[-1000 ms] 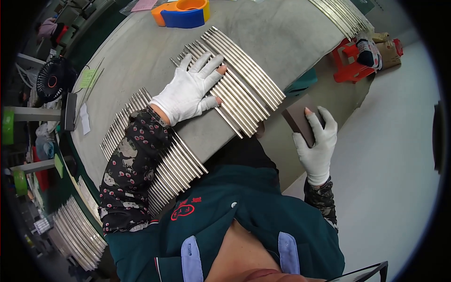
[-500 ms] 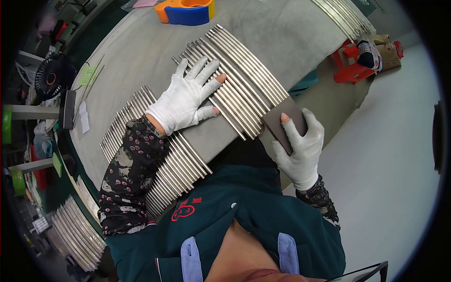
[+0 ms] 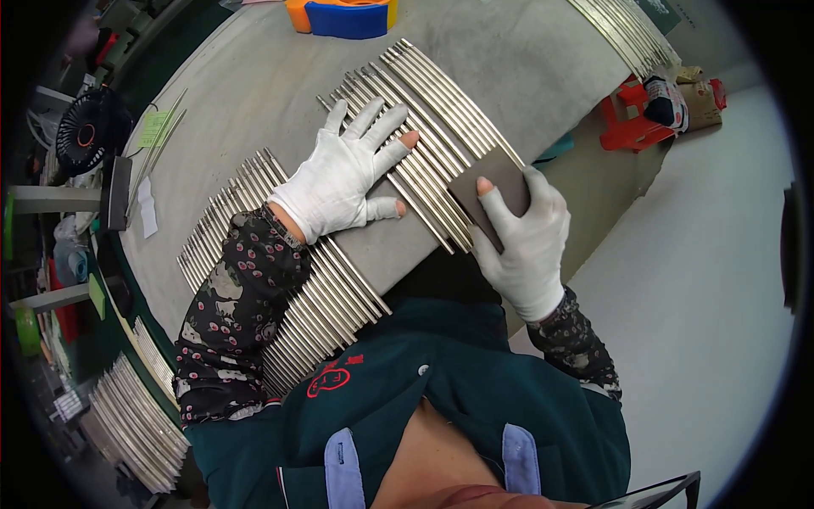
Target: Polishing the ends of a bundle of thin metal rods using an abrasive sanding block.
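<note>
Several shiny metal rods (image 3: 441, 106) lie side by side across the grey table (image 3: 254, 76), their near ends at its front edge. My left hand (image 3: 343, 174), in a white glove with bare thumb and fingertip, rests on the left part of these rods with fingers spread. My right hand (image 3: 530, 233), gloved the same way, grips a flat grey-brown rectangular block (image 3: 492, 191). The block lies over the near right ends of the rods and hides them. Under my left forearm a second row of metal rods (image 3: 326, 297) spreads along the table.
An orange and blue tape dispenser (image 3: 348, 19) stands at the far edge. More rods (image 3: 623, 38) lie at the far right, beside a red stool (image 3: 623, 119) on the floor. To the left are a black fan (image 3: 91, 134) and another stack of rods (image 3: 140, 424).
My right hand has moved the block left and slightly away from me, further onto the rods. My left hand stays spread on them, with only a slight shift in view.
</note>
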Demonstrator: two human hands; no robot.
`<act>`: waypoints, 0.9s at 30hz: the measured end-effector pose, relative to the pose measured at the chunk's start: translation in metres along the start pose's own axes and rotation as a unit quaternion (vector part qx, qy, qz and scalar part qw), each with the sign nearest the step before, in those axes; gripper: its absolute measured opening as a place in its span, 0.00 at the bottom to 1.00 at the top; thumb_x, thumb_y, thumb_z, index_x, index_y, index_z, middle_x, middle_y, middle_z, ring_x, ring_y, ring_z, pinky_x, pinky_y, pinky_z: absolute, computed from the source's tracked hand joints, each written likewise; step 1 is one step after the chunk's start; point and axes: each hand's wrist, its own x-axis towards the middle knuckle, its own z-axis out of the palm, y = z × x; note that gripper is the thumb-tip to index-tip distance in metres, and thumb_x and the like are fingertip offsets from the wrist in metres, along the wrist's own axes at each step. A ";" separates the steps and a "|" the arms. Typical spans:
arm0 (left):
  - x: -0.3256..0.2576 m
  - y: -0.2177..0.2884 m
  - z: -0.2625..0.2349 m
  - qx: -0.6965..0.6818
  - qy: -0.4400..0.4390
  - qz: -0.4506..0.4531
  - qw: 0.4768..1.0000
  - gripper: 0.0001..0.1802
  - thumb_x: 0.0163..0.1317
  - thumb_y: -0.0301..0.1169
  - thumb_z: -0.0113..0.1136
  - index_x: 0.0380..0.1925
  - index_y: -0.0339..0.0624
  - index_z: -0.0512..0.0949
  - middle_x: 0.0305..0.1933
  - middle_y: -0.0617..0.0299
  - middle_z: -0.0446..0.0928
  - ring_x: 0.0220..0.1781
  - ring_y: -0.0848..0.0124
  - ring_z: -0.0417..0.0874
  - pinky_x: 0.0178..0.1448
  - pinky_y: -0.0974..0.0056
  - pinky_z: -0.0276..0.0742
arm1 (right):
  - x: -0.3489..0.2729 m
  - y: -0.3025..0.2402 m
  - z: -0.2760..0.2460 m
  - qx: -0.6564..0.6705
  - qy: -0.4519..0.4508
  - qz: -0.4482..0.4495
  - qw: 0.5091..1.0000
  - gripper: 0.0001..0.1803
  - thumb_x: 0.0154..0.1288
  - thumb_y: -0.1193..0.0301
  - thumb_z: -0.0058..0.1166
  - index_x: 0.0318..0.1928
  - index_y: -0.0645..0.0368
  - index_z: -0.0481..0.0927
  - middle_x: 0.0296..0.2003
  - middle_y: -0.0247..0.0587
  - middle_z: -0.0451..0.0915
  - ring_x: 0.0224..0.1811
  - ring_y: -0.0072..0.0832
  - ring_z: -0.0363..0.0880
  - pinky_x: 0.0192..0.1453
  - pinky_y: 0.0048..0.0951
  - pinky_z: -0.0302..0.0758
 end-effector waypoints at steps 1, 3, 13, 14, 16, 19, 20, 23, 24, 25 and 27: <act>0.000 -0.001 0.000 -0.002 -0.001 0.004 1.000 0.44 0.54 0.58 0.59 0.66 0.46 0.62 0.73 0.49 0.54 0.74 0.47 0.53 0.74 0.37 0.45 | -0.003 0.000 0.000 -0.002 -0.001 0.005 1.000 0.35 0.45 0.65 0.69 0.58 0.43 0.74 0.58 0.55 0.63 0.53 0.46 0.66 0.51 0.42 0.66; -0.001 -0.003 0.000 -0.016 -0.001 0.008 1.000 0.44 0.54 0.58 0.59 0.66 0.46 0.63 0.73 0.49 0.54 0.74 0.47 0.53 0.73 0.37 0.46 | -0.010 0.006 0.000 0.027 0.004 -0.002 1.000 0.35 0.43 0.66 0.69 0.58 0.44 0.74 0.58 0.55 0.64 0.53 0.47 0.66 0.52 0.42 0.66; -0.002 -0.007 0.002 -0.008 -0.005 0.010 1.000 0.43 0.63 0.65 0.39 0.72 0.56 0.50 0.75 0.46 0.48 0.75 0.42 0.48 0.72 0.33 0.39 | -0.060 0.024 -0.020 0.050 0.040 0.054 0.997 0.37 0.40 0.70 0.71 0.57 0.47 0.75 0.58 0.56 0.64 0.55 0.49 0.66 0.58 0.44 0.67; 0.000 -0.007 0.003 -0.013 0.017 0.014 1.000 0.43 0.63 0.65 0.38 0.72 0.57 0.50 0.75 0.46 0.48 0.75 0.43 0.48 0.72 0.33 0.39 | -0.059 0.023 -0.020 0.051 0.041 0.055 0.996 0.37 0.40 0.70 0.71 0.57 0.47 0.75 0.58 0.56 0.64 0.55 0.49 0.66 0.58 0.44 0.67; 0.002 -0.003 0.004 0.007 -0.007 0.011 1.000 0.42 0.64 0.65 0.38 0.72 0.57 0.50 0.75 0.46 0.49 0.75 0.43 0.48 0.72 0.33 0.40 | -0.058 0.022 -0.020 0.062 0.022 0.060 0.996 0.36 0.41 0.74 0.66 0.57 0.49 0.76 0.59 0.56 0.64 0.57 0.49 0.65 0.61 0.43 0.67; -0.001 -0.003 0.003 0.022 -0.032 0.009 0.999 0.42 0.64 0.65 0.38 0.72 0.57 0.51 0.75 0.46 0.49 0.75 0.43 0.48 0.72 0.33 0.40 | -0.055 0.021 -0.018 0.058 0.035 0.049 0.996 0.37 0.40 0.70 0.70 0.57 0.48 0.75 0.58 0.56 0.64 0.55 0.49 0.67 0.58 0.44 0.66; -0.003 -0.003 0.003 0.017 -0.031 0.010 0.999 0.42 0.63 0.65 0.38 0.72 0.58 0.52 0.74 0.46 0.49 0.75 0.43 0.48 0.72 0.33 0.40 | -0.054 0.020 -0.018 0.060 0.034 0.049 0.996 0.37 0.40 0.70 0.70 0.57 0.48 0.75 0.58 0.56 0.64 0.55 0.49 0.67 0.58 0.44 0.66; -0.008 -0.002 0.002 0.008 -0.037 -0.001 0.999 0.41 0.63 0.65 0.39 0.72 0.58 0.54 0.74 0.46 0.50 0.75 0.42 0.48 0.72 0.33 0.40 | -0.051 0.020 -0.015 0.069 0.038 0.042 0.996 0.38 0.40 0.70 0.71 0.58 0.48 0.75 0.58 0.56 0.64 0.54 0.49 0.67 0.58 0.45 0.66; -0.009 -0.001 0.001 0.007 -0.038 -0.002 0.999 0.41 0.63 0.65 0.39 0.72 0.58 0.54 0.74 0.46 0.50 0.75 0.42 0.48 0.72 0.33 0.40 | -0.049 0.019 -0.015 0.077 0.034 0.035 0.996 0.37 0.40 0.69 0.70 0.57 0.47 0.75 0.58 0.56 0.64 0.54 0.49 0.67 0.57 0.44 0.66; -0.009 0.002 -0.001 0.010 -0.025 -0.002 1.000 0.40 0.62 0.62 0.44 0.70 0.54 0.57 0.74 0.47 0.52 0.75 0.45 0.50 0.73 0.34 0.42 | -0.046 0.017 -0.014 0.086 0.030 0.029 0.995 0.37 0.40 0.69 0.70 0.57 0.46 0.75 0.58 0.56 0.64 0.54 0.48 0.67 0.56 0.44 0.66; -0.008 0.004 -0.004 0.014 -0.011 -0.003 1.000 0.40 0.61 0.59 0.49 0.68 0.50 0.60 0.73 0.48 0.54 0.75 0.47 0.51 0.73 0.35 0.43 | -0.037 0.009 -0.008 0.065 0.027 0.026 0.997 0.36 0.41 0.68 0.70 0.57 0.46 0.75 0.58 0.55 0.64 0.54 0.48 0.67 0.54 0.43 0.66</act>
